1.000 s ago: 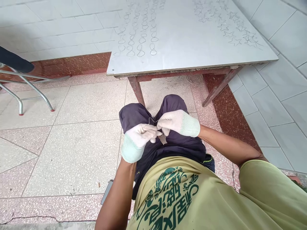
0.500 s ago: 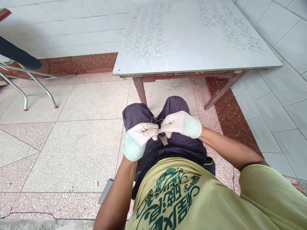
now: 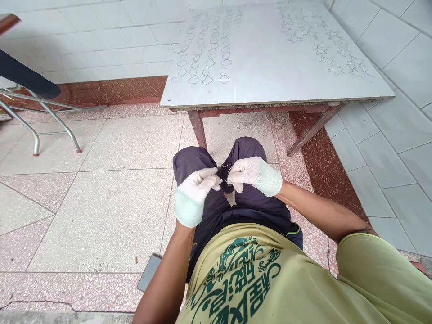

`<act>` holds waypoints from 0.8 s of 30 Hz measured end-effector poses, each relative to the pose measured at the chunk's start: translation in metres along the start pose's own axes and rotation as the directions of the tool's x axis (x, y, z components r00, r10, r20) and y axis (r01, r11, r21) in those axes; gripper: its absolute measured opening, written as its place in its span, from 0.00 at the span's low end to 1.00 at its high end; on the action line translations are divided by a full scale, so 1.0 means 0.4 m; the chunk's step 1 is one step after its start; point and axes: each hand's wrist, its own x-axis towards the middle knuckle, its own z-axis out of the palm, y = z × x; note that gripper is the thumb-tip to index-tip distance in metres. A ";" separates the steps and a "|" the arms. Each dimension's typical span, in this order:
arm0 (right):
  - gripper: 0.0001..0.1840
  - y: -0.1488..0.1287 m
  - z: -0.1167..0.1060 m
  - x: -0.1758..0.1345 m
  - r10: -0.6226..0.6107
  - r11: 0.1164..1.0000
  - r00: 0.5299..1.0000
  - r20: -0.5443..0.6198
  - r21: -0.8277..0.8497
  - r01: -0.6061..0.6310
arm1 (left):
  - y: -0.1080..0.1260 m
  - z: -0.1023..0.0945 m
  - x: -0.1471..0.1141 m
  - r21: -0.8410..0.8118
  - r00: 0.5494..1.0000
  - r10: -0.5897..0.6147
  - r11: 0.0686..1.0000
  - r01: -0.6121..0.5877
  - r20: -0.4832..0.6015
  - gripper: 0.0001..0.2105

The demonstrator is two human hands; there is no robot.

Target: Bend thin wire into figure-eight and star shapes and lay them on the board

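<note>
Both of my hands wear white gloves with pale green cuffs and meet above my lap. Between them is a thin, pale wire (image 3: pixel 225 166), bent into a partly outlined shape with several curves. My left hand (image 3: pixel 199 188) pinches the wire's left side between thumb and fingers. On the other side, my right hand (image 3: pixel 248 175) is closed, its thumb and fingertips gripping the wire's right side. Glove fingers hide parts of the wire, so its full outline cannot be made out.
Ahead stands a white-topped table (image 3: pixel 256 67). Rows of wire figure-eight shapes (image 3: pixel 209 56) lie on its left, wire stars (image 3: pixel 334 54) on its right. A metal-legged stool (image 3: pixel 50 121) is at the far left. A flat grey object (image 3: pixel 149 272) lies on the floor by my left arm.
My hands have drawn slightly apart, and my left fingers have shifted up and left along the wire. More of the wire shows between the gloves.
</note>
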 end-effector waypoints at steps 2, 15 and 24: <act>0.14 -0.005 0.000 0.001 0.011 1.000 0.999 -0.035 -0.021 -0.012 | 0.013 0.004 -0.026 0.161 0.983 0.110 0.983 -0.085 -0.150 0.22; 0.13 0.009 0.021 -0.001 0.087 0.988 0.995 -0.045 -0.125 -0.092 | 0.015 0.035 -0.085 0.794 0.922 0.371 0.591 -0.139 -0.114 0.22; 0.15 0.016 0.035 -0.002 0.060 0.986 0.998 -0.024 -0.151 -0.063 | -0.013 0.031 -0.060 0.874 0.926 0.378 0.457 -0.167 -0.021 0.10</act>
